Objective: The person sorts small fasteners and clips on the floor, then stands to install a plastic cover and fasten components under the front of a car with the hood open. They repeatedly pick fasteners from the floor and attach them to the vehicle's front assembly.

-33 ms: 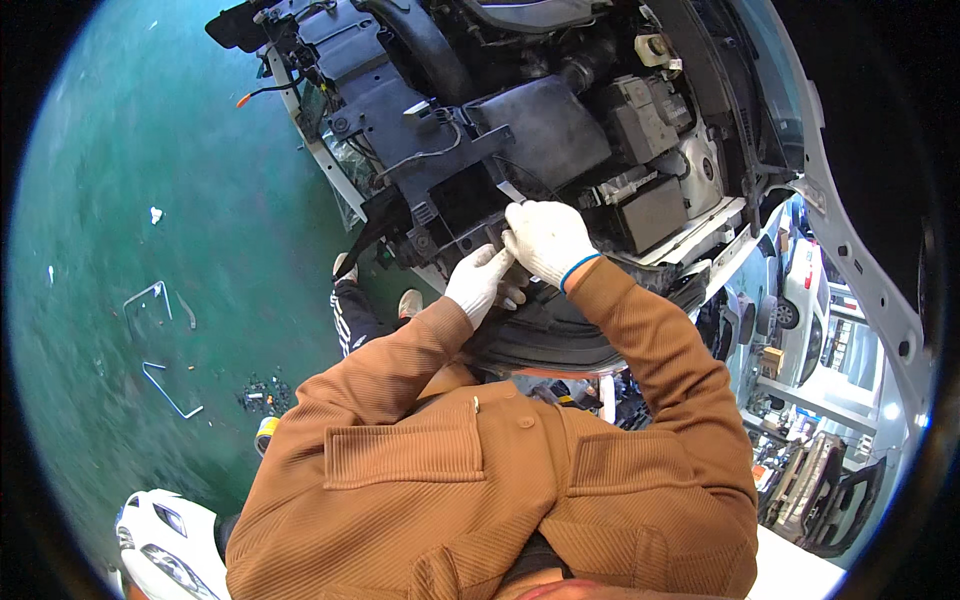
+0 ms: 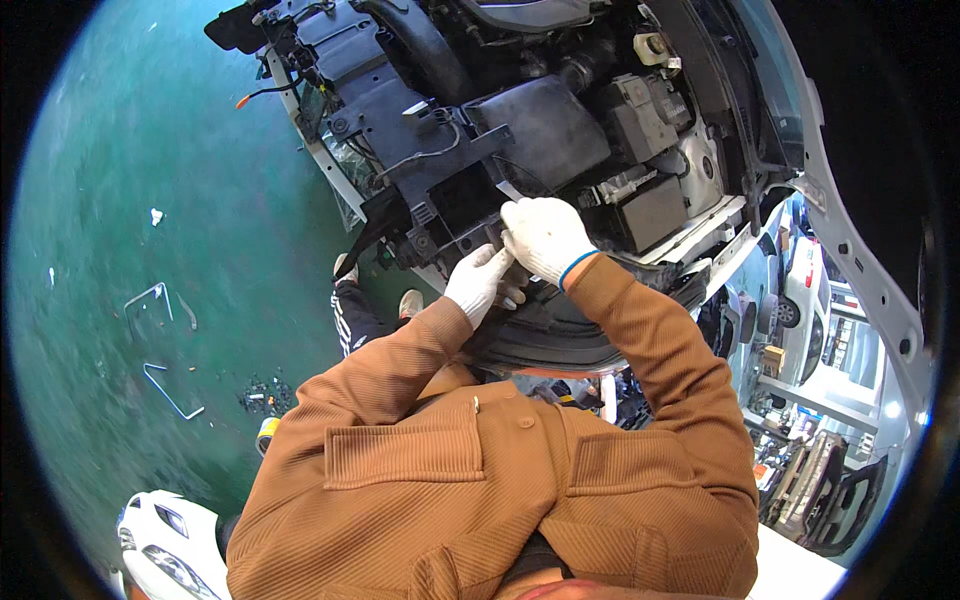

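Note:
I stand at the open front of a car with its bumper off. Both hands wear white gloves and meet at the black front panel [image 2: 440,205] of the engine bay. My right hand [image 2: 545,238] curls over the panel's lower edge, and a thin pale strip [image 2: 508,188] pokes out just above its fingers. My left hand [image 2: 478,283] sits directly below and to the left, touching the right hand, its fingers pressed up against the same edge. What lies between the fingers is hidden. Brown ribbed jacket sleeves cover both arms.
A black air box [image 2: 555,125] and a battery [image 2: 650,212] sit behind the panel. Another person's shoes [image 2: 408,300] show under the car. Bent metal rods [image 2: 165,392] and small parts [image 2: 265,395] lie on the green floor. A white car body part [image 2: 160,545] is at lower left, shelving [image 2: 800,450] at right.

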`<state>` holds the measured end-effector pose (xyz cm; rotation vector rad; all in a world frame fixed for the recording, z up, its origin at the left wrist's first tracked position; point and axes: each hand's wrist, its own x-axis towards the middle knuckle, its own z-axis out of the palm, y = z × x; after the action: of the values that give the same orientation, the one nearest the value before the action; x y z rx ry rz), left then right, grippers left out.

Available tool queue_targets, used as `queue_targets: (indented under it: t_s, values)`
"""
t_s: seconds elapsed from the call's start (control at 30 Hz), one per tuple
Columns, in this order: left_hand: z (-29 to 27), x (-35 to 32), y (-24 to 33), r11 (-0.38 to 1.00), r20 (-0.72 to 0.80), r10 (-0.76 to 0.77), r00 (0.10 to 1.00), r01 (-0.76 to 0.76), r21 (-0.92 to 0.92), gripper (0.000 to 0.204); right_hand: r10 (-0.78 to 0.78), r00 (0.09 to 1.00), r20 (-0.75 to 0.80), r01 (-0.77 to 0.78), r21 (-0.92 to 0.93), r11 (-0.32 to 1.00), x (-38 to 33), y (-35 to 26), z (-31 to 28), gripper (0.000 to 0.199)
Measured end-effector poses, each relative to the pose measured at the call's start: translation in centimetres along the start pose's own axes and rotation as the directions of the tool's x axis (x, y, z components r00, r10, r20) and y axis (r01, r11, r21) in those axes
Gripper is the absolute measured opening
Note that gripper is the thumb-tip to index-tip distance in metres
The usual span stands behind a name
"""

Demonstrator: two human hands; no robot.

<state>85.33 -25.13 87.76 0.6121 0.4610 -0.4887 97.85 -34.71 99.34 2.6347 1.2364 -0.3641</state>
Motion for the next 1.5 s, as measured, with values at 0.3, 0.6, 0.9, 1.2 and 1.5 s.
queue_targets:
  t_s: [0.3,0.6,0.9,1.2,1.5]
  values:
    - [0.5,-0.4,0.6,1.0,-0.033,-0.014,0.999,0.014,0.006,0.028,0.15,0.979,0.137,-0.173,0.17,0.97,0.4,-0.1,0.3,0.027]
    - [-0.3,0.5,-0.4,0.997,-0.034,0.07,0.997,-0.07,-0.014,0.035,0.485,0.87,0.086,-0.448,0.546,0.707,-3.4,-2.3,3.1,0.037]
    - [1.5,-0.1,4.1,0.217,0.13,0.704,0.698,-0.386,0.896,0.063,0.535,0.696,0.48,-0.198,0.843,-0.5,-17.1,-3.9,7.2,0.044]
    - [6.5,3.3,5.1,-0.551,0.537,0.311,0.785,-0.312,0.774,0.117,0.487,0.787,0.379,0.068,0.731,-0.679,-19.6,-0.1,10.1,0.019]
    - [3.8,3.9,7.9,-0.301,0.491,0.279,0.825,-0.41,0.861,0.129,0.464,0.799,0.381,0.115,0.661,-0.741,-18.8,0.2,8.7,0.022]
